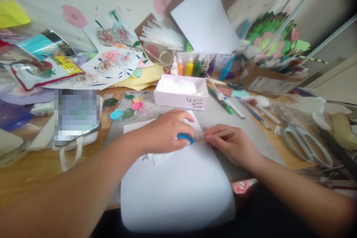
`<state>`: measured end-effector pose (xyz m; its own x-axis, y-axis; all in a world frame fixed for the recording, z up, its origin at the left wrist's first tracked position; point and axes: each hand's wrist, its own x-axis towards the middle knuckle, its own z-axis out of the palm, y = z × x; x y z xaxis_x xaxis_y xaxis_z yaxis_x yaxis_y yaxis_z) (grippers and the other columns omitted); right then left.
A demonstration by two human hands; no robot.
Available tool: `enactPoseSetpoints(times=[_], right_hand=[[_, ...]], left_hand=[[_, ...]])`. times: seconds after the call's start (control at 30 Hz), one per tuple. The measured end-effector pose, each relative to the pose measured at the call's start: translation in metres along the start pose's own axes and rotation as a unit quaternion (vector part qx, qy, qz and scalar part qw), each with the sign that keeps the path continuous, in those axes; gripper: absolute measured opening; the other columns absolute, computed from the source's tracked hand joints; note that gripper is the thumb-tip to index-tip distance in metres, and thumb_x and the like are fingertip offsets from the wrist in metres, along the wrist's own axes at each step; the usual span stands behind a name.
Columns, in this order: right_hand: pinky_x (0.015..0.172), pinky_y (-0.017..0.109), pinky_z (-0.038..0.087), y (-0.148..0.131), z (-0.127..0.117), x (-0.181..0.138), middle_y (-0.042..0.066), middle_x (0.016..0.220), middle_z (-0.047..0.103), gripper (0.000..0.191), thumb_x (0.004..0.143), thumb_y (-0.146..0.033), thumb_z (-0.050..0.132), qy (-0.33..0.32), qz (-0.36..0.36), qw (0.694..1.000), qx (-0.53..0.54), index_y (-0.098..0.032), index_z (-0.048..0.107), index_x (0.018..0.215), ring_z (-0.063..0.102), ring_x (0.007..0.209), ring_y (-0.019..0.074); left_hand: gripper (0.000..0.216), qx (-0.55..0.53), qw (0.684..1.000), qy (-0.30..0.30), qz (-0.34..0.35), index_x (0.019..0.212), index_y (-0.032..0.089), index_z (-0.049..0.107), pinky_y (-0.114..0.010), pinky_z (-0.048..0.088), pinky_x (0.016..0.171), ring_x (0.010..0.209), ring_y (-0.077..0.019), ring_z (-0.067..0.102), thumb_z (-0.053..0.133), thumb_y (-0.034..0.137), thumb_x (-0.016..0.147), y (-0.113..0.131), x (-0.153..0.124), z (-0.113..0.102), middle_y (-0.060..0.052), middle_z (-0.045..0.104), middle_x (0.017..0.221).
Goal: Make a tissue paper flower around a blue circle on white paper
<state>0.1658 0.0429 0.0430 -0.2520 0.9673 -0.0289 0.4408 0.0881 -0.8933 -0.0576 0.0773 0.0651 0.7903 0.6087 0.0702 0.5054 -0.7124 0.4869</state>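
At the middle of the bench [33, 178], on a white sheet [178, 189], the left hand [164, 132] curled closed over a small blue piece [186, 138]. At its three o'clock, the right hand [232, 145] pinched a thin wooden stick [220, 134], tip touching the piece. A white box [181, 93] stood at twelve o'clock.

A small blue piece [186, 138] lay on the white sheet [178, 189] near its far edge, touched by a thin wooden stick's [220, 134] tip.

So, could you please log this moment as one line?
left hand: holds blue piece | right hand: holds wooden stick, tip at piece | under: white paper
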Motion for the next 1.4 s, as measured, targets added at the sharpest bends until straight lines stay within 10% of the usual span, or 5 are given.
enactPoseSetpoints(times=[0.4, 0.67, 0.83, 1.03, 1.4], right_hand=[[0.050, 0.023, 0.042, -0.004, -0.003, 0.006, 0.001, 0.061, 0.062, 0.020, 0.079, -0.033, 0.060, 0.034, -0.012, 0.999, 0.035, -0.017, 0.064, 0.068, 0.054, 0.053, 0.0116], [0.074, 0.029, 0.044, -0.029, -0.054, 0.039, 0.005, 0.077, 0.062, 0.038, 0.089, -0.037, 0.043, 0.101, -0.192, 0.973, -0.074, -0.017, 0.062, 0.063, 0.057, 0.077, 0.0167], [0.062, 0.027, 0.044, -0.045, -0.062, 0.093, 0.003, 0.075, 0.062, 0.032, 0.089, -0.033, 0.038, 0.064, -0.129, 0.966, -0.214, -0.016, 0.064, 0.095, 0.056, 0.066, 0.0142], [0.063, 0.027, 0.043, -0.052, -0.049, 0.144, -0.001, 0.071, 0.061, 0.014, 0.076, -0.022, 0.062, 0.006, -0.066, 0.929, -0.364, -0.018, 0.067, 0.088, 0.056, 0.066, 0.0142], [0.065, 0.029, 0.049, -0.079, -0.027, 0.162, 0.002, 0.085, 0.062, 0.021, 0.087, -0.033, 0.055, 0.016, -0.020, 0.916, -0.401, -0.013, 0.061, 0.090, 0.058, 0.072, 0.0127]], left_hand=[[0.024, 0.032, 0.999, -0.034, 0.006, 0.104, 0.033, 0.065, -0.043, 0.029, 0.104, 0.127, -0.0267, 0.032, 0.056, 0.037, 0.083, 0.002, -0.001, 0.001, -0.002, 0.038, 0.137], [0.030, 0.023, 0.999, -0.017, -0.024, 0.110, 0.036, 0.061, -0.040, 0.035, 0.101, 0.124, -0.0255, 0.036, 0.059, 0.036, 0.080, 0.005, -0.004, -0.005, -0.001, 0.042, 0.133], [0.033, -0.001, 0.998, -0.020, -0.052, 0.110, 0.036, 0.061, -0.039, 0.037, 0.100, 0.122, -0.0254, 0.040, 0.062, 0.036, 0.077, 0.004, -0.007, -0.003, 0.000, 0.041, 0.135], [0.033, -0.007, 0.998, -0.028, -0.059, 0.110, 0.038, 0.059, -0.040, 0.041, 0.094, 0.117, -0.0253, 0.047, 0.060, 0.039, 0.077, 0.002, -0.010, -0.002, 0.001, 0.039, 0.137], [0.033, 0.019, 0.998, -0.026, -0.045, 0.110, 0.036, 0.059, -0.040, 0.043, 0.092, 0.112, -0.0257, 0.049, 0.060, 0.041, 0.077, 0.004, -0.009, -0.004, -0.001, 0.042, 0.132]])
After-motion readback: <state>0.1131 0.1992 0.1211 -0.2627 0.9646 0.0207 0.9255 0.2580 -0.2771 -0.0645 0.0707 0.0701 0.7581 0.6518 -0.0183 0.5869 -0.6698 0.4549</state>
